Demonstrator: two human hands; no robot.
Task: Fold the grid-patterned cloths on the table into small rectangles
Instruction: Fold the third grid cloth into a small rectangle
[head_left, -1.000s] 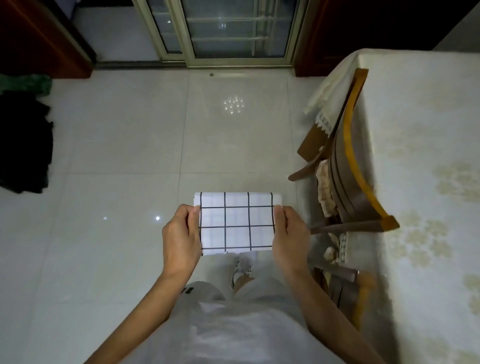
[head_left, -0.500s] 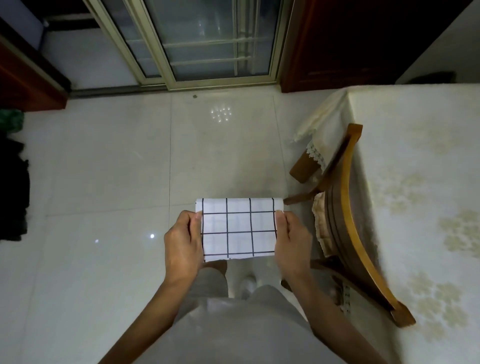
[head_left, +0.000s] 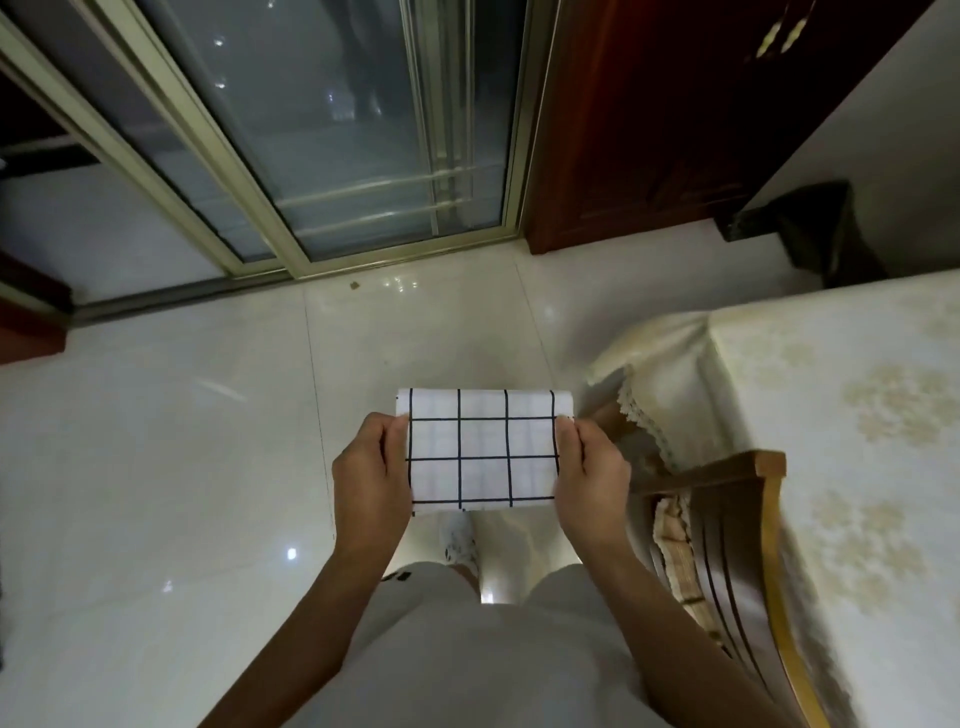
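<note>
A white cloth with a black grid (head_left: 483, 451) is folded into a small rectangle and held flat in the air in front of me, above the tiled floor. My left hand (head_left: 370, 474) pinches its left edge and my right hand (head_left: 592, 475) pinches its right edge. The table (head_left: 852, 415), covered with a cream patterned cloth, stands to the right of my hands. No other grid cloth shows on it.
A wooden chair (head_left: 727, 545) is tucked against the table's left side, close to my right arm. A sliding glass door (head_left: 332, 156) and a dark wooden cabinet (head_left: 649, 114) stand ahead. A dark bin (head_left: 810, 228) sits behind the table. Pale floor tiles spread to the left.
The view has tilted up and swung toward the door, so the table and chair sit lower right. Both hands keep the same hold on the folded cloth.
</note>
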